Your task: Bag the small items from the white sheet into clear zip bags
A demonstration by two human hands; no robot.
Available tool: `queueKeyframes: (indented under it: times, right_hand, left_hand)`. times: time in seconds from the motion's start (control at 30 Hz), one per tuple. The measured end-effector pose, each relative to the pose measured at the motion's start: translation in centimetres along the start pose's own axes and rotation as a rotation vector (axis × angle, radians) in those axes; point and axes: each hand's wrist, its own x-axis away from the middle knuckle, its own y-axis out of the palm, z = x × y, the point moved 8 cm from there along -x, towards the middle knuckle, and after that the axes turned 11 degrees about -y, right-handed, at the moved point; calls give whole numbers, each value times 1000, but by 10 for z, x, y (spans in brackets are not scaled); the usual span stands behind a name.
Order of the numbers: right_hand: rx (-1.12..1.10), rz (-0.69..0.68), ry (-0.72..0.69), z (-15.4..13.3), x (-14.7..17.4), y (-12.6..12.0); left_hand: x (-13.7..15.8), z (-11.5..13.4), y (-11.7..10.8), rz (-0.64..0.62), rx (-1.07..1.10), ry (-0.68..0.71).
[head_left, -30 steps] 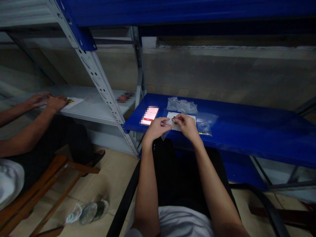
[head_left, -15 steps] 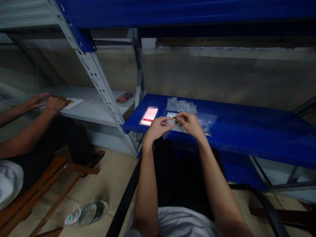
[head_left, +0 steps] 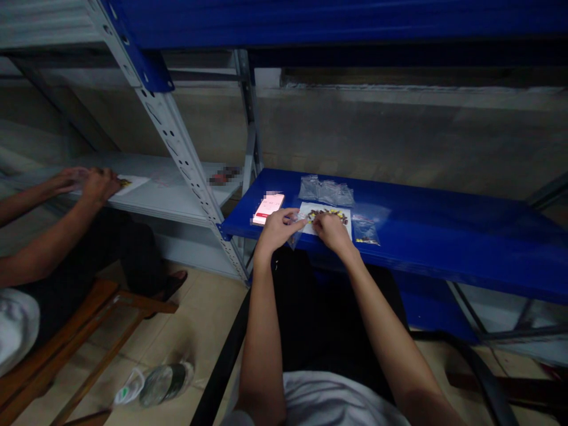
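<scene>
My left hand (head_left: 277, 229) is closed on a small clear plastic bag (head_left: 294, 236) at the front edge of the blue shelf. Just right of it, my right hand (head_left: 331, 229) is over a white sheet (head_left: 313, 228), its fingers bent down into a pile of small brown and yellow pieces (head_left: 339, 215). The fingertips are hidden among the pieces, so I cannot see whether they pinch one. Beside the sheet on the right lies a clear bag (head_left: 366, 232) with a few such pieces in it. Several more clear bags (head_left: 326, 190) lie behind the sheet.
A lit phone (head_left: 268, 208) lies left of my hands on the blue shelf (head_left: 444, 231). A grey upright post (head_left: 186, 160) divides it from a white shelf (head_left: 177, 201), where another person's hands (head_left: 95, 183) work. A large plastic bottle (head_left: 164, 383) lies on the floor.
My right hand has moved from beside the left hand's bag down to the pile on the sheet, uncovering more pieces. My left hand has shifted slightly left, still with the bag.
</scene>
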Motion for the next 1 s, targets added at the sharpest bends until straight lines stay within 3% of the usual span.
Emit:
queueKeyframes:
  times: [0.13, 0.3, 0.47, 0.6, 0.73, 0.87, 1.0]
  right_hand:
    - [-65, 66, -28, 1, 0, -8]
    - [-438, 221, -64, -5, 0, -38]
    - [-545, 112, -192, -27, -7, -54]
    - [-630, 80, -216, -25, -10, -53]
    - [-449, 124, -89, -6, -12, -43]
    - [-129, 36, -58, -8, -14, -21]
    - [10, -45, -51, -13, -14, -6]
  left_hand:
    - [0, -3, 2, -20, 5, -14]
    - [3, 2, 11, -119, 30, -4]
    - [8, 15, 19, -184, 73, 48]
    - [9, 17, 19, -191, 97, 68]
    - [6, 10, 11, -128, 63, 37]
    - [3, 5, 3, -54, 23, 39]
    - [3, 2, -2, -17, 13, 39]
